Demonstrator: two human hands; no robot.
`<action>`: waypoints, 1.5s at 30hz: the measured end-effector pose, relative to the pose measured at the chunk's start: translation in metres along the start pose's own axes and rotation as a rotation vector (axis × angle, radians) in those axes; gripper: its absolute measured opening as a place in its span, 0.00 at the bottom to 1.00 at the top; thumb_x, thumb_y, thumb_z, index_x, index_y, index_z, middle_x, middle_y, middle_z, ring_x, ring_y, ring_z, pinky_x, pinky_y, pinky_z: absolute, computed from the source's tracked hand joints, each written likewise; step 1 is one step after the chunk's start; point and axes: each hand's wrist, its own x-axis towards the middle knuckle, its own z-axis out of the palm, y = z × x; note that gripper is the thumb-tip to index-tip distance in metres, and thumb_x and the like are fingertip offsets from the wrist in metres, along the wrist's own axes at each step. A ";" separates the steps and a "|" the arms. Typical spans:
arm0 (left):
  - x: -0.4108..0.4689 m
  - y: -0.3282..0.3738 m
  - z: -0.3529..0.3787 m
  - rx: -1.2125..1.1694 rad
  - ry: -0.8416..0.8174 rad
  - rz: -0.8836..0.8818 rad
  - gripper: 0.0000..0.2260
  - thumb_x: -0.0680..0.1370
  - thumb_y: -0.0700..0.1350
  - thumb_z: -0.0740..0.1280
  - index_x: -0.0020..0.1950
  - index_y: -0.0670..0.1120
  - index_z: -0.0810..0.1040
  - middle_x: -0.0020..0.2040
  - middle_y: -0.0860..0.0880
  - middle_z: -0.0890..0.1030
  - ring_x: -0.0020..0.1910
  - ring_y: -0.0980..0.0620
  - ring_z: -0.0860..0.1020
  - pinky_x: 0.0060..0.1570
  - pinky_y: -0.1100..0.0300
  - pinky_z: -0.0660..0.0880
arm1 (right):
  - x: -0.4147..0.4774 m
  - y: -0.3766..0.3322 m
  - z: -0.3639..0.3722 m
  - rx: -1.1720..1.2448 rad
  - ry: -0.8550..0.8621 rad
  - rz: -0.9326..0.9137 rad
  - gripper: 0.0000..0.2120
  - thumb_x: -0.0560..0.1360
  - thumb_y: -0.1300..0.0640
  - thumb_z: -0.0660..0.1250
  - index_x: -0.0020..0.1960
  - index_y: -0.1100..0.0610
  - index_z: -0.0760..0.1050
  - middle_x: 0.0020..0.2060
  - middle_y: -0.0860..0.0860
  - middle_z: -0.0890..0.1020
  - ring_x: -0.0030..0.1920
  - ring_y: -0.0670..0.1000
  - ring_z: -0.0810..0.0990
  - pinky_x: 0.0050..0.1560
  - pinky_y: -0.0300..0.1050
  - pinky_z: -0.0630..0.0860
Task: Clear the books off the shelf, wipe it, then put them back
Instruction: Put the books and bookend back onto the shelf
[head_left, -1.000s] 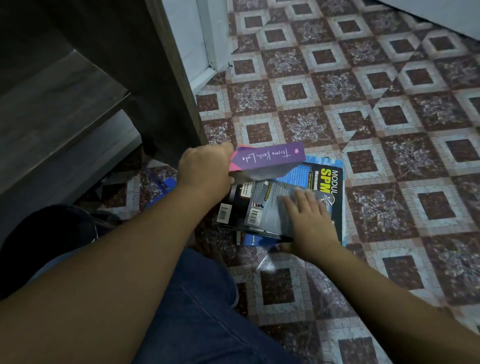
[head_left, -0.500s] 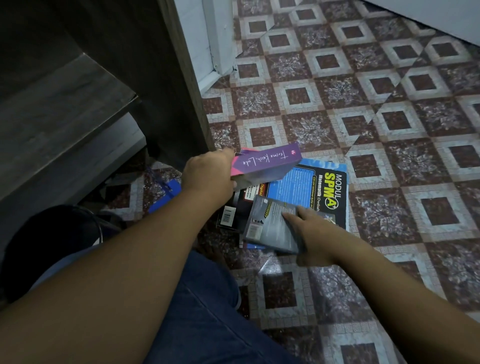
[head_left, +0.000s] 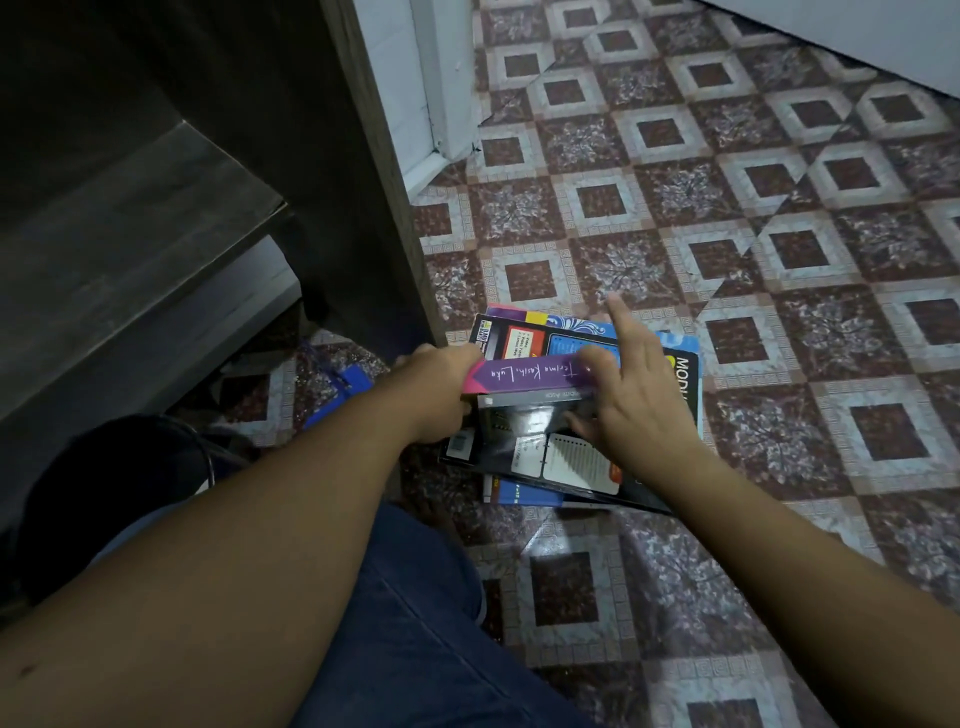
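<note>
Purple book (head_left: 524, 375) and grey book (head_left: 519, 422) now sit pressed together just above the pile (head_left: 571, 470) on the floor (head_left: 779, 260). A second ago the right hand (head_left: 641, 405) lay flat on the grey book, which was on top of the pile. It has since lifted that book and brought it up under the purple one.

The left hand (head_left: 441, 387) is closed around the purple book's left end. The right hand pinches the pair from the other end, thumb (head_left: 592, 358) on the purple book, fingers on the grey cover, and index finger (head_left: 621, 317) sticking out straight.

Two books are thus gathered, probably for return to the shelf (head_left: 130, 244), which lies left of the pile and shows bare boards. At least two larger books remain in the pile, directly under both hands.
</note>
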 end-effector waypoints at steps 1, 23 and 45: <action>0.000 0.001 -0.001 -0.015 -0.032 -0.002 0.19 0.72 0.43 0.66 0.55 0.64 0.67 0.57 0.46 0.69 0.56 0.41 0.71 0.57 0.42 0.73 | 0.005 -0.003 -0.001 -0.042 -0.092 0.029 0.40 0.64 0.43 0.77 0.66 0.56 0.61 0.74 0.64 0.58 0.70 0.68 0.63 0.62 0.68 0.68; -0.025 0.019 -0.016 0.096 0.090 0.094 0.22 0.74 0.48 0.72 0.64 0.52 0.67 0.59 0.51 0.72 0.61 0.47 0.65 0.58 0.51 0.69 | 0.039 -0.053 -0.045 0.000 -0.427 0.126 0.24 0.68 0.39 0.72 0.53 0.51 0.66 0.49 0.50 0.78 0.48 0.54 0.78 0.39 0.45 0.69; -0.100 -0.215 -0.132 0.257 1.126 -0.274 0.26 0.69 0.41 0.74 0.66 0.47 0.73 0.63 0.44 0.71 0.62 0.41 0.67 0.55 0.44 0.71 | 0.250 -0.276 -0.034 0.063 0.057 -0.579 0.29 0.73 0.51 0.70 0.71 0.53 0.66 0.70 0.53 0.71 0.72 0.56 0.64 0.73 0.55 0.55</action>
